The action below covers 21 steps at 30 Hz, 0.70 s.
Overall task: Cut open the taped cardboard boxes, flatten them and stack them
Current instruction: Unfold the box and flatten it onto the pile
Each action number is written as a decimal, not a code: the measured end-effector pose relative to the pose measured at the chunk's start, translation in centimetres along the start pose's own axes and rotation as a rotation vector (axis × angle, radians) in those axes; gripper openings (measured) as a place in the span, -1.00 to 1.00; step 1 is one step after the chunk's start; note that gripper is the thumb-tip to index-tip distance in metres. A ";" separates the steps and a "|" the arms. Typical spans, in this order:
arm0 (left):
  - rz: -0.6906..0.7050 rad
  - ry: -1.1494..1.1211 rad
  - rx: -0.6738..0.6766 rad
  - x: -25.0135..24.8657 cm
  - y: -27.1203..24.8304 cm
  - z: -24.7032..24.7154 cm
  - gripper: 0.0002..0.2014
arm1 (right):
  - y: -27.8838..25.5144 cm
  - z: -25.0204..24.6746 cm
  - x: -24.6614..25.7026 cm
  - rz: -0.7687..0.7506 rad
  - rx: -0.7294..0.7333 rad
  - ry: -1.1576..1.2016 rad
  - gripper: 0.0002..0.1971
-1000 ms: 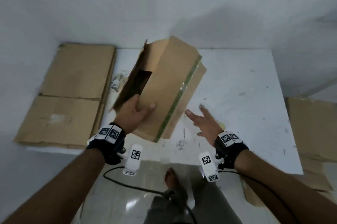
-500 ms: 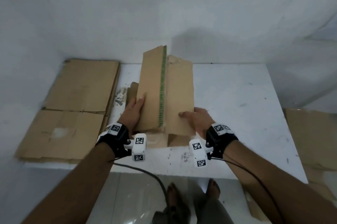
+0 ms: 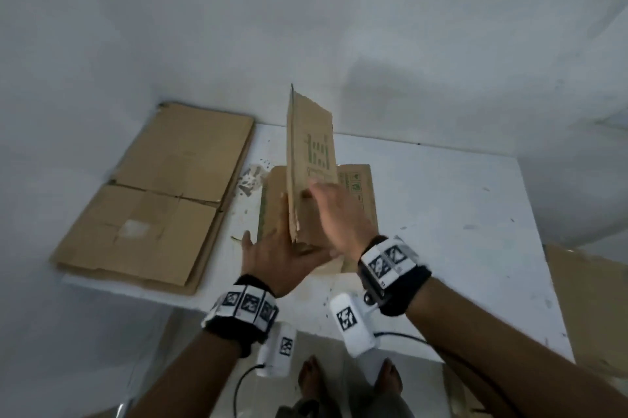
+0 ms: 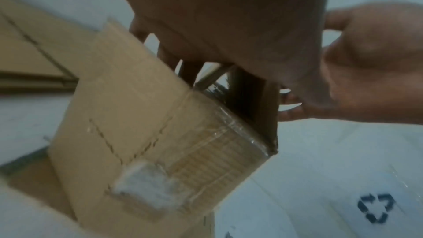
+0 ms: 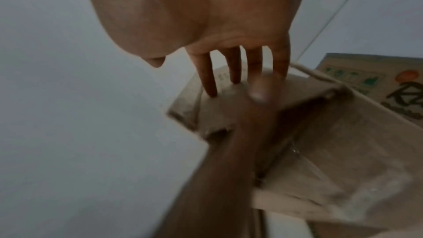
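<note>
- Since 0.5 s ago, box (image 3: 311,159) has been swung edge-on, 1 panel now upright, the rest lying on the white table (image 3: 458,213).
- Left hand (image 3: 275,254): fingers straight and spread, pressed against the upright panel's left face near its base.
- Right hand (image 3: 334,213): fingers straight, close together, laid flat on the right face.
- Done, as judged: tape cut, box partly collapsed; flattened stack (image 3: 153,193) is already laid at table's left.
- Left: panel to be pressed flat, then stacked.
</note>
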<state>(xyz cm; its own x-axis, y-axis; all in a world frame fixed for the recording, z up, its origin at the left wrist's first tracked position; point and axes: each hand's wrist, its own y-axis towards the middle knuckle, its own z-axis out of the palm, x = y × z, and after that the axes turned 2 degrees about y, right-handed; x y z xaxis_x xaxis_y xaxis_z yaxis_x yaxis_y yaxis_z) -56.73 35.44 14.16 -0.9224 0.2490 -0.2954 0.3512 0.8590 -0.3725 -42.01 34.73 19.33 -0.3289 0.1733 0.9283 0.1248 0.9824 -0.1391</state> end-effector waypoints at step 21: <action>-0.130 -0.780 -0.090 -3.3 5.7 -0.9 -0.32 | -1.4 -4.3 -9.1 0.242 0.207 -0.564 -0.11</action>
<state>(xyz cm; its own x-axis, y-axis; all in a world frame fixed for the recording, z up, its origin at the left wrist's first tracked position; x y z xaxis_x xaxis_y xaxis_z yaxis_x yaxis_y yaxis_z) -51.87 39.94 13.79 -0.5645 -0.2121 -0.7977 0.2033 0.9009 -0.3834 -35.16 31.45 12.53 -0.7623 0.3469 0.5464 0.0931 0.8942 -0.4378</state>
